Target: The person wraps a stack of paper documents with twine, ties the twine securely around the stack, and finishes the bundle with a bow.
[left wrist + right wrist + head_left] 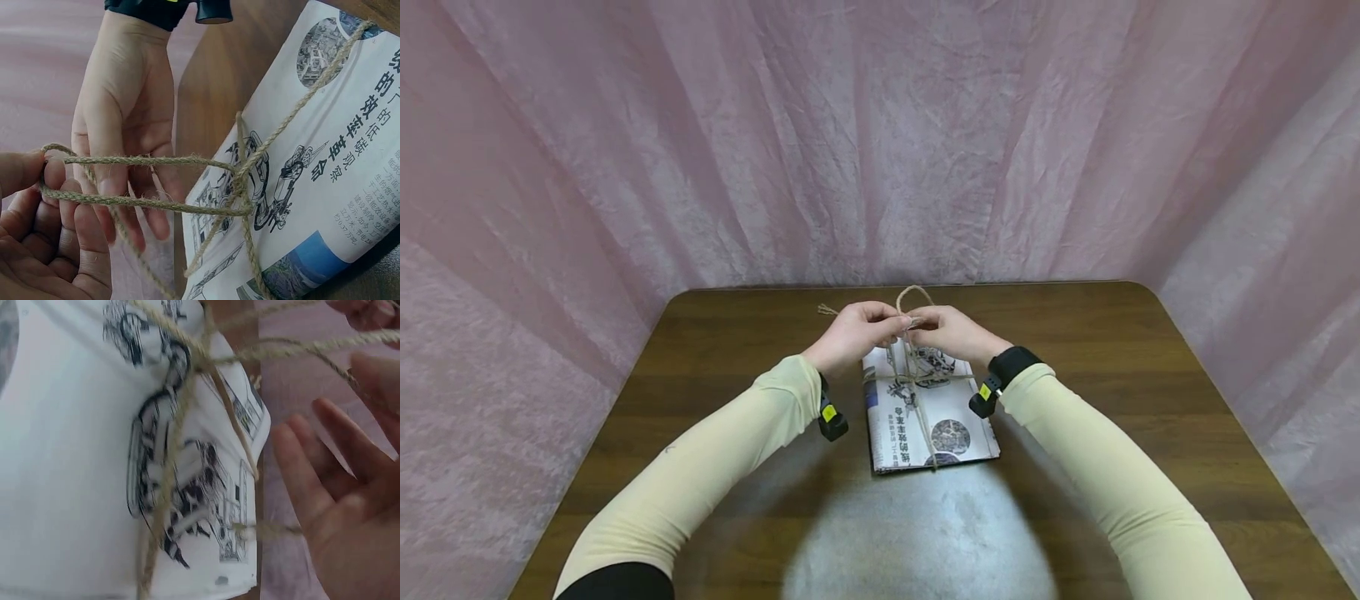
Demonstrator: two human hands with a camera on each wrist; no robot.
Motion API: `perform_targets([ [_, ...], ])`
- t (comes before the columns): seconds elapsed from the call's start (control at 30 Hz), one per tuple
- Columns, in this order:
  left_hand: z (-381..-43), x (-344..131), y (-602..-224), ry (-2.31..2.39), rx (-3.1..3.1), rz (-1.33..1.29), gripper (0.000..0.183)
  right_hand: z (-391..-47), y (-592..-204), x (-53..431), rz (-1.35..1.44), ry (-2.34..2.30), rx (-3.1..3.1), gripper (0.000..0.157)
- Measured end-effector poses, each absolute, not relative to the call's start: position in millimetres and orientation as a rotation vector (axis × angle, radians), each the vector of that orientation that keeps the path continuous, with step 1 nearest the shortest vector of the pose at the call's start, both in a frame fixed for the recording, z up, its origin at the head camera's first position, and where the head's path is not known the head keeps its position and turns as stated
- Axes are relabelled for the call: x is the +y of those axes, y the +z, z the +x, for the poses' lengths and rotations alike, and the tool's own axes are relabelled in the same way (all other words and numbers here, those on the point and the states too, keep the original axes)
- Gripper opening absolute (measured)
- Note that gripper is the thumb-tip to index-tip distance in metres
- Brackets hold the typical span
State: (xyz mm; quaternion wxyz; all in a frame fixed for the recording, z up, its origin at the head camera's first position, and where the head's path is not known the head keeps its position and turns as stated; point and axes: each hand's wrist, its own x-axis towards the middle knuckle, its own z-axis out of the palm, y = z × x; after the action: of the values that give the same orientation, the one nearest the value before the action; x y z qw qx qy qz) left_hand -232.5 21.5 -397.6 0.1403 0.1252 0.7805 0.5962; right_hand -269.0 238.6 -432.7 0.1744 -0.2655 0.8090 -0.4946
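A folded newspaper bundle (895,417) lies on the table, bound crosswise with jute twine (919,400). At its far end my left hand (863,332) pinches a doubled strand between thumb and curled finger, drawn taut from the knot (240,181). Facing it, my right hand (958,335) has fairly straight fingers beside and behind the strands in the left wrist view; its fingers (300,450) look spread in the right wrist view. A loop of twine (913,290) arches above both hands. The right thumb's contact with the twine is partly cut off.
The brown wooden table (737,350) extends around the bundle. A frayed twine end (826,309) sticks out left of the left hand. Pink curtains (880,167) hang behind the table and along both sides.
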Motion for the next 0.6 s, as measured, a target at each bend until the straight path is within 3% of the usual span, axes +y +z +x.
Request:
perform_targets([
  [0.23,-232.1,16.6,-400.1,1.754,2.257,0.342,0.027,-263.0,-428.3,253.9,-0.609,-1.594,2.347,0.028],
  [0.6,-233.7,17.9,-401.2,1.82,2.211,0.306,0.033,-243.3,-399.6,326.3,-0.577,-1.392,2.599,0.033],
])
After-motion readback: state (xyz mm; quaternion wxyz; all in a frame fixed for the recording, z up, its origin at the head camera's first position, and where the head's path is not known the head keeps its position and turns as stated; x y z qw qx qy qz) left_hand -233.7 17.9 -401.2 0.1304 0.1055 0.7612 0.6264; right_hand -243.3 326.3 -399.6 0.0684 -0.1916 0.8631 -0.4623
